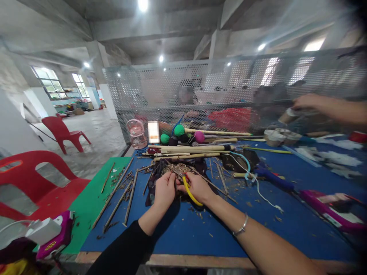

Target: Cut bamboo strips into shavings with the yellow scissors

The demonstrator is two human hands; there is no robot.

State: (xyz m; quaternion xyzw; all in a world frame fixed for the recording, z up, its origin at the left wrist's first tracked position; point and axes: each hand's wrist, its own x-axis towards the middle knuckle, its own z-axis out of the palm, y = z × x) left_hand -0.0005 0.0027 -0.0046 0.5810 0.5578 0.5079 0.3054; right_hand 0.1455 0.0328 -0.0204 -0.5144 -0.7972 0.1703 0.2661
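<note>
My left hand is closed, pinching a thin twig piece over a dark cloth heaped with wood chips. My right hand is wrapped round yellow-handled cutters, whose jaws point up-left toward the left hand's fingers. Both hands nearly touch at the middle of the blue table. A silver bracelet sits on my right wrist.
Several thin sticks lie left of my hands, some on a green mat. Long bamboo rods, coloured balls and a pink jar stand behind. A glue gun lies right. Another person's arm reaches in at right. Red chairs stand at left.
</note>
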